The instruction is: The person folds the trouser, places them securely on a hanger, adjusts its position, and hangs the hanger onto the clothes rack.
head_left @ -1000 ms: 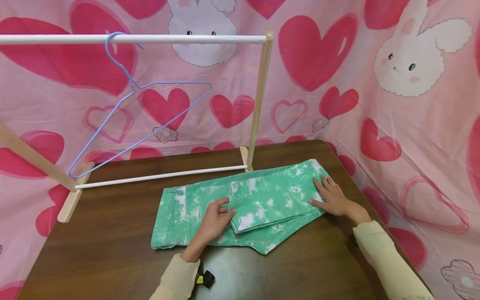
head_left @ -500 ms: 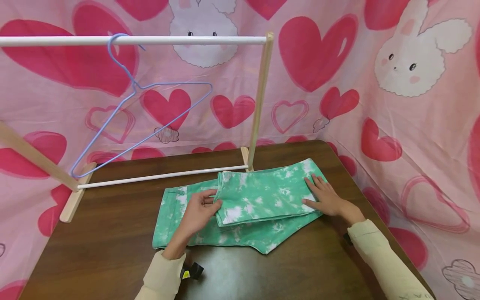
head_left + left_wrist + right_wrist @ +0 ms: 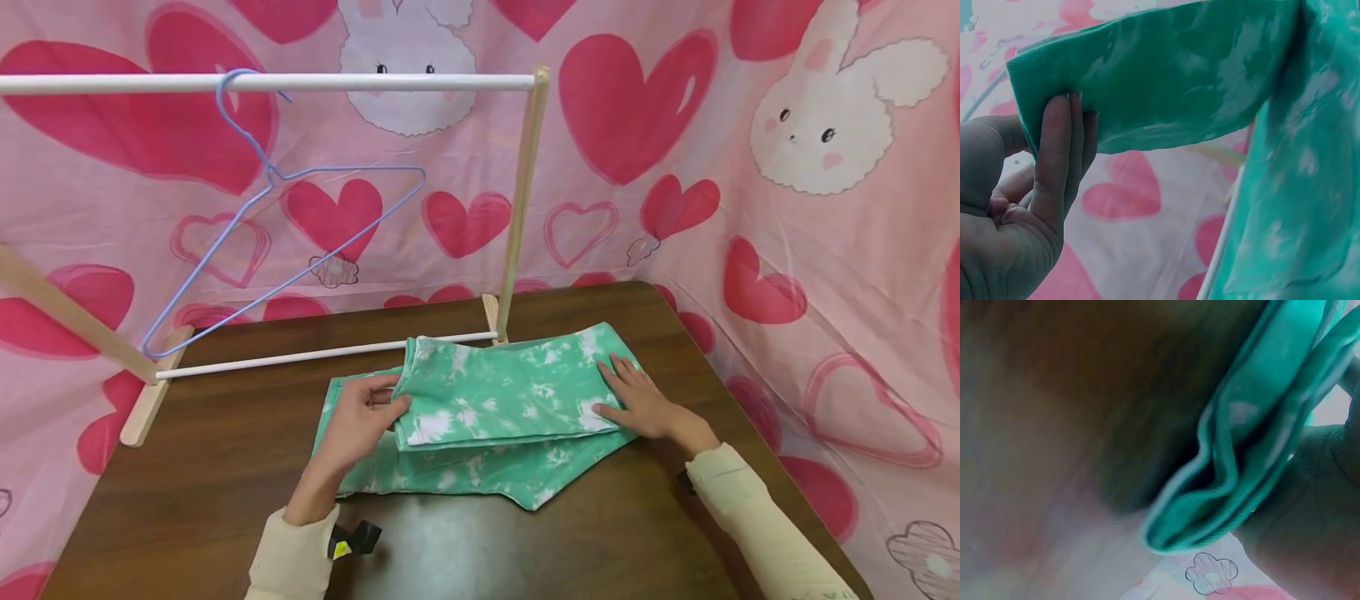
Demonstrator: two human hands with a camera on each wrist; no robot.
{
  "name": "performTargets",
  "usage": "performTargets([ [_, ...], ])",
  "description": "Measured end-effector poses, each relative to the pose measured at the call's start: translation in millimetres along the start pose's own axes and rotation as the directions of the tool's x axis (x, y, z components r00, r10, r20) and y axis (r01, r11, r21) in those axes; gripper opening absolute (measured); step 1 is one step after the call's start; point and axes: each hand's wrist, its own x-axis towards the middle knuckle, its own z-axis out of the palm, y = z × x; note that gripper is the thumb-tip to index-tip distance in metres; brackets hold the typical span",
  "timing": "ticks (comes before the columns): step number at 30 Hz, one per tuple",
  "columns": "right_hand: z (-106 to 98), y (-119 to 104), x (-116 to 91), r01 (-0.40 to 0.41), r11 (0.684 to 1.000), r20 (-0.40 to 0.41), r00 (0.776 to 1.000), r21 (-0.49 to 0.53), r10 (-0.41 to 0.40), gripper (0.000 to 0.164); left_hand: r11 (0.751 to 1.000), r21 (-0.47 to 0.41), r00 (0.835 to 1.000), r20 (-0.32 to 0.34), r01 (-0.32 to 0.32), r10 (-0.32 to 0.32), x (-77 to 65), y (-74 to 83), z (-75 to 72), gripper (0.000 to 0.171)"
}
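Green trousers [image 3: 510, 387] with white tie-dye patches lie folded on the brown table, the upper flap reaching left over the lower layer. My left hand [image 3: 358, 423] pinches the left edge of that flap, lifting it a little off the layer beneath. In the left wrist view, the fingers [image 3: 1055, 147] lie along one face of the hem, while the thumb is largely behind the cloth. With fingers spread, my right hand [image 3: 641, 402] rests on the right end of the trousers. The right wrist view shows stacked cloth folds [image 3: 1229, 462] beside the palm; its fingers are mostly out of sight there.
Behind the trousers stands a rack with a white top rail [image 3: 390, 82], wooden posts [image 3: 522, 200] and a low white bar [image 3: 322, 356]. A blue wire hanger [image 3: 268, 173] hangs from the rail. Pink heart-print cloth [image 3: 585, 225] lines the back and right side.
My left hand has moved left, drawing the upper flap's edge along with it over the lower layer. My right hand has shifted slightly left with the right end of the trousers.
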Motion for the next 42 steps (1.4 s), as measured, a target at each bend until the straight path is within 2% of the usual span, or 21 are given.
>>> performTargets([
  [4, 3, -3, 0, 0.012, 1.000, -0.006, 1.000, 0.004, -0.012, 0.085, 1.000, -0.004, 1.000, 0.015, -0.024, 0.024, -3.5, 0.6, -12.8, 0.036],
  [8, 4, -9, -1, 0.029, 0.999, -0.010, 1.000, 0.015, -0.029, 0.085, 0.998, 0.008, 0.998, -0.003, -0.056, 0.056, -8.9, 2.0, -24.0, 0.034],
  [14, 4, -19, 2, 0.031, 0.999, 0.002, 1.000, 0.021, -0.031, 0.085, 0.998, 0.011, 0.997, -0.035, -0.066, 0.066, -15.6, 5.0, -41.7, 0.036],
  [22, 6, -28, 4, 0.029, 0.999, 0.048, 0.998, -0.016, -0.028, 0.085, 0.996, -0.027, 0.995, -0.038, -0.091, 0.090, -25.0, 1.7, -71.6, 0.039],
  [25, 8, -29, 3, 0.020, 1.000, 0.063, 0.998, 0.000, -0.020, 0.085, 0.997, -0.021, 0.996, -0.036, -0.077, 0.076, -28.2, -0.8, -80.9, 0.040],
  [35, 13, -28, 2, 0.030, 1.000, 0.056, 0.998, 0.006, -0.030, 0.084, 0.999, 0.036, 0.999, -0.038, 0.022, -0.021, -34.0, -17.6, -94.1, 0.047],
  [42, 16, -31, 0, 0.041, 0.999, 0.052, 0.998, 0.008, -0.041, 0.084, 1.000, 0.021, 0.999, -0.046, -0.012, 0.013, -40.0, -22.6, -101.8, 0.047],
])
